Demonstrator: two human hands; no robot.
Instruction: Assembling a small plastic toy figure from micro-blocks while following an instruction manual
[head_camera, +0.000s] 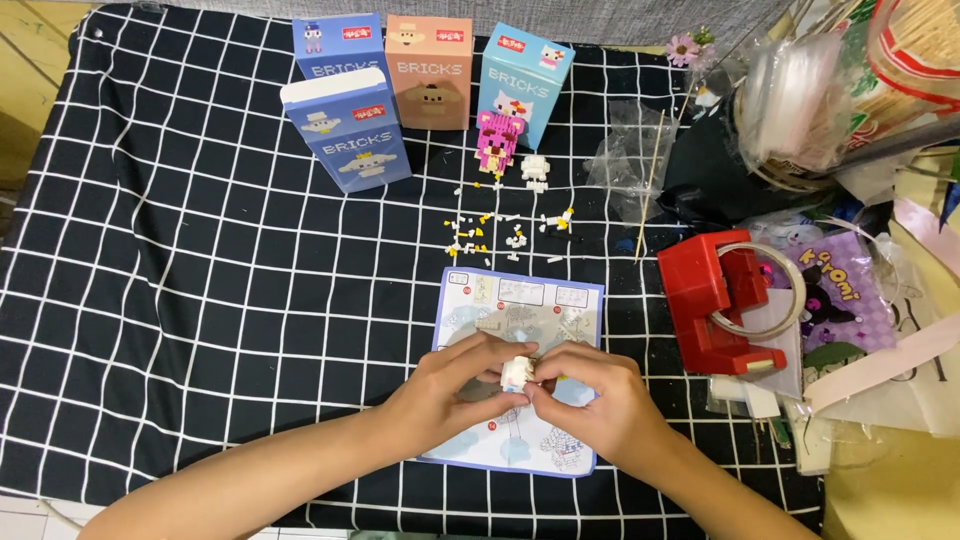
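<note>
White brick model (517, 373) in both hands' grip, apparently; red tape dispenser (718, 303) right.

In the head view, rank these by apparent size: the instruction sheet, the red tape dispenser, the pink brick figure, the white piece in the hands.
1. Instruction sheet
2. Red tape dispenser
3. Pink brick figure, though it sits farther away
4. White piece, partly hidden by fingers

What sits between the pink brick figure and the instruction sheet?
In the head view, loose white and yellow bricks lie scattered on the checked cloth between the pink brick figure and the instruction sheet; otherwise that stretch is bare cloth.
</note>
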